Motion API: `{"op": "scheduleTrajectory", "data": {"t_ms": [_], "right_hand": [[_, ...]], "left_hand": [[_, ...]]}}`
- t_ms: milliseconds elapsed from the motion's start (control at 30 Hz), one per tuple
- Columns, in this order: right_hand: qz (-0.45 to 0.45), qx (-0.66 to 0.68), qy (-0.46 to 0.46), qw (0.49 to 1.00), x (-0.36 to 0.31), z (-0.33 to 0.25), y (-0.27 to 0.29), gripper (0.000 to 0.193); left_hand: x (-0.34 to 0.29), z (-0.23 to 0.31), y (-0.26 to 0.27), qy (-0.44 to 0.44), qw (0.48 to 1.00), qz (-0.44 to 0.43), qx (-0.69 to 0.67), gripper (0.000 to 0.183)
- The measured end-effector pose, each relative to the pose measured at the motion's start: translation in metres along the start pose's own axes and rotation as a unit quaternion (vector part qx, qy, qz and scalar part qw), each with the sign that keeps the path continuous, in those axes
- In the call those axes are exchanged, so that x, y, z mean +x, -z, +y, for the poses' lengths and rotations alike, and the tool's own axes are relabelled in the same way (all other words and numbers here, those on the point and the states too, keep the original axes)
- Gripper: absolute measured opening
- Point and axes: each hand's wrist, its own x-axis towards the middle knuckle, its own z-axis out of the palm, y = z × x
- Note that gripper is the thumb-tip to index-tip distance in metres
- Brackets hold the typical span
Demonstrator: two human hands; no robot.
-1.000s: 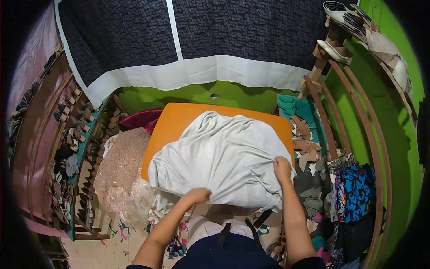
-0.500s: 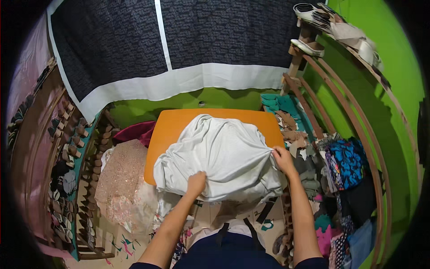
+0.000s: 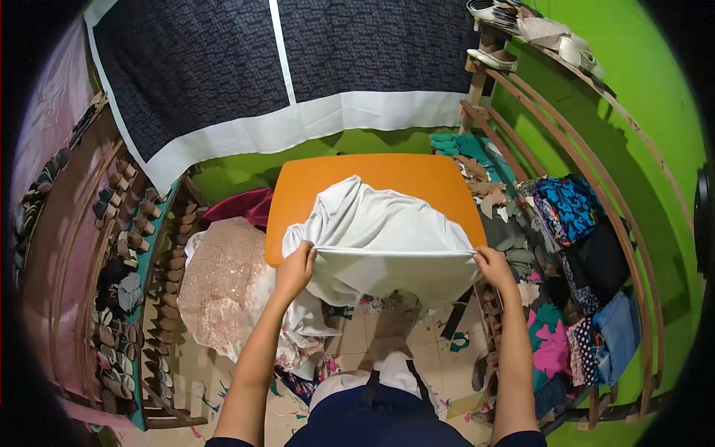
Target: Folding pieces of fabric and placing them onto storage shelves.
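Found pinching white cloth point(image 3: 387, 223) with left hand point(image 3: 296, 271) and right hand point(image 3: 494, 267) near front corners of orange table point(image 3: 372, 165); newly stretched straight between, previously gathered; judged only partly smoothed.

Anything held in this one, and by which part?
White cloth: the left hand and right hand grip opposite ends of a taut stretched edge.

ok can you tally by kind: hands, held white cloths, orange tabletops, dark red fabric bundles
Hands: 2 (left hand, right hand)
Held white cloth: 1
Orange tabletop: 1
Dark red fabric bundle: 1
Total: 5
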Motion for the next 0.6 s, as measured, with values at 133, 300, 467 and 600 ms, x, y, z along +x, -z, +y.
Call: {"op": "scheduleTrajectory", "data": {"t_ms": [133,300,467,600], "right_hand": [[0.034,-0.023,0.027,0.999,-0.004,-0.018,0.024,0.017],[0.113,0.009,0.072,0.991,0.018,-0.053,0.063,0.014],[0.176,-0.006,0.141,0.974,0.054,-0.062,0.082,0.012],[0.184,-0.025,0.137,0.973,0.08,-0.045,0.089,0.015]], "left_hand": [[-0.012,0.027,0.03,-0.04,0.999,0.03,-0.006,0.02],[-0.014,0.05,0.059,-0.071,0.996,0.052,0.004,0.02],[0.0,0.057,0.066,-0.072,0.997,0.032,-0.022,0.036],[0.021,0.067,0.065,-0.159,0.983,-0.015,0.087,0.04]]}}
